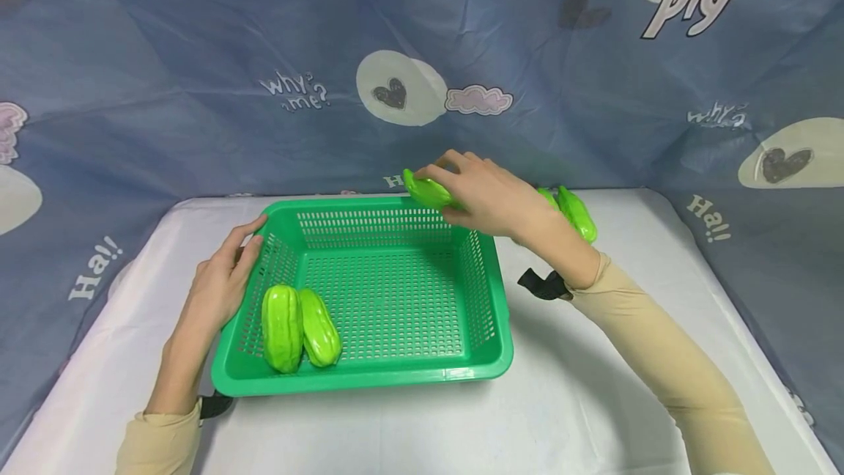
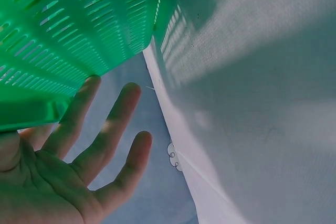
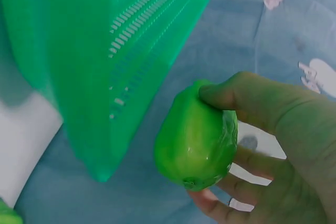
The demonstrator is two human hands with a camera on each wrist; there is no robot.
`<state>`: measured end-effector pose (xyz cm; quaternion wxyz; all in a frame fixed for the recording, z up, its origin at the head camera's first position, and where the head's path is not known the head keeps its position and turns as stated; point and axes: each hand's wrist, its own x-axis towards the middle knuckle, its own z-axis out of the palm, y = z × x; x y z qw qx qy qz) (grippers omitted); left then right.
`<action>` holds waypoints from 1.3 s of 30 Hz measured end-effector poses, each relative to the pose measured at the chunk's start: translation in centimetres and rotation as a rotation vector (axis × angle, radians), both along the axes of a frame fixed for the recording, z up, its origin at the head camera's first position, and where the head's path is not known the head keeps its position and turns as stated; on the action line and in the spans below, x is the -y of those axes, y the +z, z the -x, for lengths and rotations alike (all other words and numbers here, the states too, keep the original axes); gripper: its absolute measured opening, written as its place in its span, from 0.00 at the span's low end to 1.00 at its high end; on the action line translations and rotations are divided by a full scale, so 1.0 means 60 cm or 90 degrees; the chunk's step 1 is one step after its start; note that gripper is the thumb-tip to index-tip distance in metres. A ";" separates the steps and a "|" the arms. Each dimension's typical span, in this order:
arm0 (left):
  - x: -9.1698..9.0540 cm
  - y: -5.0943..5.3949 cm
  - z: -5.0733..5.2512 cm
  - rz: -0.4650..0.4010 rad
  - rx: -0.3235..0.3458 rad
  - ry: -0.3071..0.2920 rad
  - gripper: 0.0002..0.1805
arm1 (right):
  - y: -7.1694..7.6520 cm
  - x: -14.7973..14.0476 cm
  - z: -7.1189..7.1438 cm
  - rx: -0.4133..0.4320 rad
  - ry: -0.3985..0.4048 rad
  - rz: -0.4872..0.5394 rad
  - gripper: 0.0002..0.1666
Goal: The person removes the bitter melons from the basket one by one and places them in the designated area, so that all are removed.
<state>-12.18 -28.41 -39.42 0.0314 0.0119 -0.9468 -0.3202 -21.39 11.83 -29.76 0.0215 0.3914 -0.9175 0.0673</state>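
Observation:
A green plastic basket point(image 1: 369, 380) with slotted walls stands on the white table. My right hand point(image 1: 491, 196) holds a bright green, ribbed bitter melon point(image 3: 194, 140) between thumb and fingers, above the basket's far right corner. At the left side, my left hand point(image 1: 217, 284) touches the basket's rim from outside. Its fingers point(image 2: 107, 135) are spread and nearly straight in the left wrist view, with the thumb partly hidden by the rim. Two more bitter melons, one upright in view point(image 1: 282, 328) and one slanted point(image 1: 319, 328), lie in the basket's near left corner.
Behind my right forearm, a bitter melon point(image 1: 576, 212) lies on the table right of the basket, with another point(image 1: 547, 197) partly hidden beside it. A blue printed cloth point(image 1: 316, 145) rises behind the table's far edge. Black straps point(image 1: 543, 284) hang at the wrists.

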 end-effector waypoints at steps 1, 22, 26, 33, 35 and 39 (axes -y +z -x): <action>0.000 0.000 0.000 0.000 0.000 0.002 0.32 | 0.000 -0.005 0.001 0.000 -0.003 0.006 0.37; -0.005 0.004 -0.003 0.000 -0.001 -0.005 0.32 | -0.028 -0.116 0.011 -0.009 -0.170 0.002 0.38; -0.006 0.004 -0.003 0.001 -0.007 -0.007 0.32 | -0.035 -0.134 0.012 -0.013 -0.190 0.002 0.38; -0.004 0.003 -0.006 0.000 -0.014 -0.003 0.32 | -0.041 -0.160 0.011 -0.030 -0.248 -0.009 0.38; -0.003 0.002 -0.007 -0.002 -0.015 -0.001 0.32 | -0.044 -0.168 0.011 -0.034 -0.265 -0.007 0.37; -0.002 0.001 -0.007 -0.002 -0.014 0.000 0.32 | -0.051 -0.189 0.012 -0.046 -0.289 -0.005 0.36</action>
